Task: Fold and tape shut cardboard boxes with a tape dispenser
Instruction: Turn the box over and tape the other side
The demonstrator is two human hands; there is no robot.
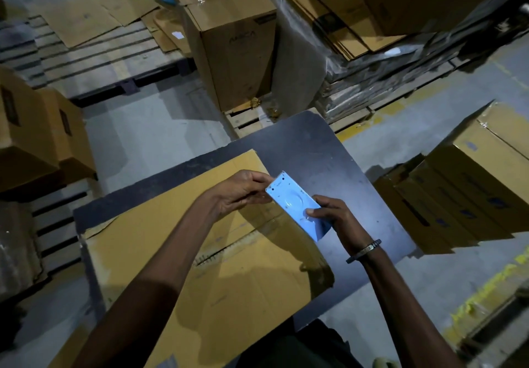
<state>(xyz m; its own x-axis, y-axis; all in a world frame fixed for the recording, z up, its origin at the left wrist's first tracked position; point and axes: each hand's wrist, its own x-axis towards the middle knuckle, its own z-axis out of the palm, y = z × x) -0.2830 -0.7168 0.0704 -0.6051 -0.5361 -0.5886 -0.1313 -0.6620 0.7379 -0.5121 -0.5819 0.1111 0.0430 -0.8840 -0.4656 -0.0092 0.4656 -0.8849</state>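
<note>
A flattened cardboard box [200, 276] lies on a dark table [323, 152] in front of me. Above its right edge I hold a pale blue rectangular piece [294, 204], flat like a label or packet, with a serrated top edge. My left hand [240, 193] pinches its upper left corner. My right hand [333, 216] grips its lower right part, thumb pressed on its face. A metal bracelet [365, 250] sits on my right wrist. No tape dispenser shows in the view.
A tall taped carton [237, 52] stands on a pallet beyond the table. Flat cardboard sheets [337, 9] are stacked at the upper right. Boxes stand at the left [37, 135] and at the right [475, 190]. A wooden pallet [94, 55] with loose cardboard lies at the upper left.
</note>
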